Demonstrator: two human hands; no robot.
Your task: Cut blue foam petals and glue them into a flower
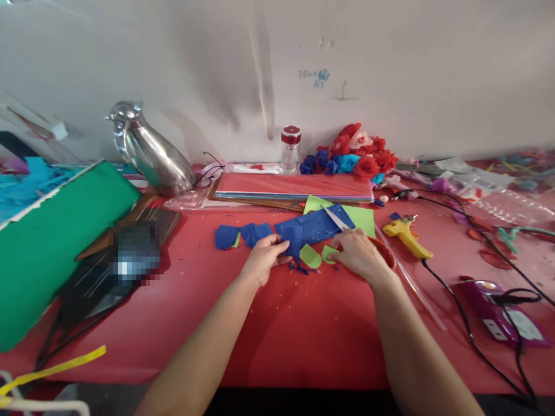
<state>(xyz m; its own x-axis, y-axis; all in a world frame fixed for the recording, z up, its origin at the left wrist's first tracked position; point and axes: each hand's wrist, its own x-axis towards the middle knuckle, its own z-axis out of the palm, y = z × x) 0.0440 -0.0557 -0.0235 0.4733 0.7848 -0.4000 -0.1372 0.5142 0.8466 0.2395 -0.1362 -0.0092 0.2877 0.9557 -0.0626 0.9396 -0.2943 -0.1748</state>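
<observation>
The left hand (263, 256) pinches a blue paper piece (291, 236) between thumb and fingers, above the red desk (299, 329). The right hand (358, 251) has its fingers curled around the scissors (333, 218), whose blades point to about 11 o'clock over a long blue paper strip (318, 224). Beneath the strip's far end lies a light-green paper sheet (364, 219).

Between the hands are a larger green paper petal (311, 257) and a smaller green paper petal (328, 255), the latter right by the right hand's fingers. Two blue paper cutouts (255, 234) lie at 10 o'clock from the left hand.

Seen from the hands, a stack of coloured sheets (295, 184) and a red-lidded glass jar (291, 151) are at 12 o'clock, paper flowers (359, 153) at 1, a yellow glue gun (407, 238) at 3, a purple power strip (498, 312) at 4 and a steel jug (158, 157) at 10.
</observation>
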